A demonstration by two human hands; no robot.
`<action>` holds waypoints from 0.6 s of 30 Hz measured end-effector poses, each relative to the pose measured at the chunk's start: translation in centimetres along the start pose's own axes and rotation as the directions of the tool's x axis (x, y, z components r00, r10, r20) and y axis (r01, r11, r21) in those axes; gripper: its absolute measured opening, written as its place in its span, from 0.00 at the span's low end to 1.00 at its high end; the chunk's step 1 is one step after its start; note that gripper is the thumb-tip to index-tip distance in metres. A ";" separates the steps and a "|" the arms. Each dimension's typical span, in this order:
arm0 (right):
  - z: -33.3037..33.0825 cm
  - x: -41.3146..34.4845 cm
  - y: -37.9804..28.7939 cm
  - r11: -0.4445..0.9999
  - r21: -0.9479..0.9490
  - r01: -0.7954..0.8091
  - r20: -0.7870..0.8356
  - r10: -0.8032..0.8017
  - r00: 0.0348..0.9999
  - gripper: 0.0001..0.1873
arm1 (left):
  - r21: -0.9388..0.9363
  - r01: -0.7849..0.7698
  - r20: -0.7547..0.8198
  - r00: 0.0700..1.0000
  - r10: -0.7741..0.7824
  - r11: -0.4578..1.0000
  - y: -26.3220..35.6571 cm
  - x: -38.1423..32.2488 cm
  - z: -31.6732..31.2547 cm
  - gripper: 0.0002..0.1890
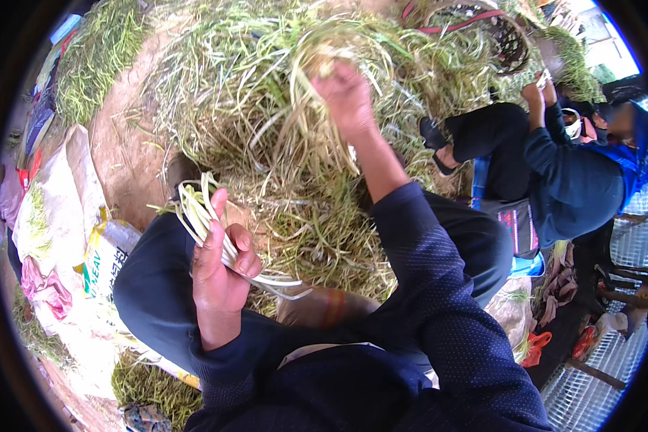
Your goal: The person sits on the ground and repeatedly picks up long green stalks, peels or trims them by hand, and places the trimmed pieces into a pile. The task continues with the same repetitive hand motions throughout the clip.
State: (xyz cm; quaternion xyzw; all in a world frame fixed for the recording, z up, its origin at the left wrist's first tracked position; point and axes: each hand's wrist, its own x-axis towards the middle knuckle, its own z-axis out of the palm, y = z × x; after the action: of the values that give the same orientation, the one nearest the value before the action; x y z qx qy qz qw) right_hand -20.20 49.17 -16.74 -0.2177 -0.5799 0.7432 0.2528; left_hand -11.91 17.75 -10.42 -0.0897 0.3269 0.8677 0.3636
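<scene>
My left hand (224, 270) is raised above my left thigh. Its fingers and thumb close around a small bundle of pale green plant stems (193, 208), whose thin ends stick out below the fingers. Farther forward, my right hand (348, 100) reaches over a big heap of cut green stalks (221, 102). Motion blurs its fingers and a clump of stalks (324, 62) at them; the fingers look closed on the clump, though the fingertips are hidden. More limp, yellowish-green stalks (318, 243) lie on the ground between my legs.
At right sits a person (567, 173) in dark clothing and a blue head covering, hands raised. A woven basket (510, 43) stands beyond the heap. Printed woven sacks (105, 251) lie at left, near another stalk pile (100, 65). A stuffed sack (329, 306) is beneath me.
</scene>
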 end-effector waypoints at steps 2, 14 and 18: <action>-0.6 -1.4 1.3 0.477 -0.876 -0.073 0.071 0.276 0.958 0.11 | 0.014 -0.020 0.003 1.000 0.020 1.000 -0.1 0.2 0.0 0.26; -4.2 -6.8 -4.7 0.767 -0.590 0.251 0.040 -0.283 0.958 0.15 | -0.073 0.102 -0.077 0.991 -0.108 0.992 -2.0 0.5 -2.7 0.22; -5.0 -10.5 -4.8 0.669 -0.512 0.539 -0.027 -0.639 0.768 0.14 | 0.012 0.119 -0.170 0.979 -0.116 0.993 -3.2 1.3 -3.6 0.19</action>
State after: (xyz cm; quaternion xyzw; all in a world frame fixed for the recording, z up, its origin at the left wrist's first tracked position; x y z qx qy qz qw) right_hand -8.35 47.26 -12.92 -0.1478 -0.7533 0.4281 0.4768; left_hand -10.96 17.91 -15.35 -0.1781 0.3601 0.8303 0.3861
